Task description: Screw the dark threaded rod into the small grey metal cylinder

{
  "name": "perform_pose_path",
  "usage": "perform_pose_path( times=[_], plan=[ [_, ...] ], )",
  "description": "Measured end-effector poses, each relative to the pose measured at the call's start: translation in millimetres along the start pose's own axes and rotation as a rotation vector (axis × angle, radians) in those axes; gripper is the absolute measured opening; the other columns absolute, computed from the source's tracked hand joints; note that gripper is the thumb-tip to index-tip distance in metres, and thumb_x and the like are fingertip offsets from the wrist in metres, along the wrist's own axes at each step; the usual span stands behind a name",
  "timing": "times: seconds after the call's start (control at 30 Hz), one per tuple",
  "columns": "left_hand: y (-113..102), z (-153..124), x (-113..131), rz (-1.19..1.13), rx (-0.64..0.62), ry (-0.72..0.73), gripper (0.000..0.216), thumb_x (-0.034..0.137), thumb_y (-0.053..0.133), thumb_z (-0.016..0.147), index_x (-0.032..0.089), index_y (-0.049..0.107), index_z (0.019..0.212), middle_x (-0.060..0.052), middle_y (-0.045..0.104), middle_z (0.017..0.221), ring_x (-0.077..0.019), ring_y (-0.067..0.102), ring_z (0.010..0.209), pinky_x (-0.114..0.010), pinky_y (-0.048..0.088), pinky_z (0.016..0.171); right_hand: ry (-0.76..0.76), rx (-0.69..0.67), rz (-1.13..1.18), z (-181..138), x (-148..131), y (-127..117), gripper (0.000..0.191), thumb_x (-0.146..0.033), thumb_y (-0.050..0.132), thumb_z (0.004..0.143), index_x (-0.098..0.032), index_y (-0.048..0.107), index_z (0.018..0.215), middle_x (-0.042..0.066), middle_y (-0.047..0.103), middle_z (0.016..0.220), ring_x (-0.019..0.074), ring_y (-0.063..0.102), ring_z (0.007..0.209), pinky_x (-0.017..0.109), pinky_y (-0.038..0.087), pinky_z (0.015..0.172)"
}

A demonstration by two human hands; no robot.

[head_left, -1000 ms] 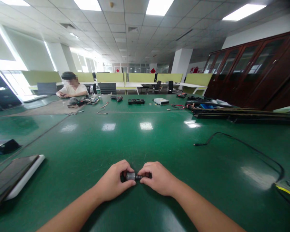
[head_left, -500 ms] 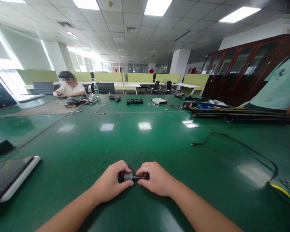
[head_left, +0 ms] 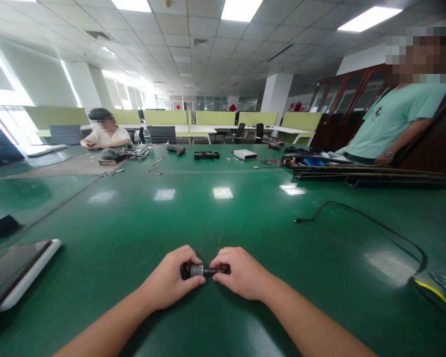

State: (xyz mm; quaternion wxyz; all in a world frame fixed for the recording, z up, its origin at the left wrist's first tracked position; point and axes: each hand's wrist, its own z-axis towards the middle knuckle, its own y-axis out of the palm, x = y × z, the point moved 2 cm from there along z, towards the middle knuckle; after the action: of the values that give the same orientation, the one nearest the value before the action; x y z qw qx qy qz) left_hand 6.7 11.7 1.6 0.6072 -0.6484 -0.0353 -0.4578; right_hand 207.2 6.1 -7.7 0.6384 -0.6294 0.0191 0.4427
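Green table (head_left: 223, 218) fills the head view. Left hand (head_left: 171, 282) and right hand (head_left: 241, 272) rest on it near the front edge, fingertips meeting. Left fingers curled tight round a small grey metal cylinder (head_left: 196, 270); right thumb and forefinger pinched shut on the dark threaded shaft (head_left: 212, 271) sticking out of it. Part sits just above the surface, between both hands. Tablet (head_left: 15, 275) lies well off to the left, black cable (head_left: 371, 228) loops to the right. One person seated at the far left (head_left: 106, 136), another in a mint shirt (head_left: 390, 119) standing at the far right.
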Motion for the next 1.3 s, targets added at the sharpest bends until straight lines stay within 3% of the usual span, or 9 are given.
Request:
perform_pose_path(
  times=[1.17, 1.3],
  plan=[
    [0.1, 0.4, 0.9, 0.006, 0.005, -0.006, 0.015, 0.029, 0.069, 0.078, 0.019, 0.063, 0.087, -0.001, 0.06, 0.081, -0.0171, 0.057, 0.074, -0.029, 0.043, 0.066, 0.047, -0.029, 0.0, -0.1, 3.3, -7.7, 0.015, -0.017, 0.072, 0.075, -0.021, 0.076, 0.089, -0.001, 0.065, 0.074, 0.0119, 0.058, 0.069, 0.022, 0.041, 0.065],
    [-3.7, -0.9, 1.4, 0.003, -0.005, -0.028, 0.026, 0.034, 0.071, 0.076, 0.02, 0.063, 0.097, -0.002, 0.061, 0.083, -0.0178, 0.058, 0.074, -0.03, 0.045, 0.067, 0.055, -0.046, 0.016, 0.3, 2.9, -8.9, 0.014, -0.017, 0.072, 0.076, -0.021, 0.077, 0.089, -0.001, 0.065, 0.074, 0.0124, 0.058, 0.068, 0.022, 0.042, 0.064]
  ],
)
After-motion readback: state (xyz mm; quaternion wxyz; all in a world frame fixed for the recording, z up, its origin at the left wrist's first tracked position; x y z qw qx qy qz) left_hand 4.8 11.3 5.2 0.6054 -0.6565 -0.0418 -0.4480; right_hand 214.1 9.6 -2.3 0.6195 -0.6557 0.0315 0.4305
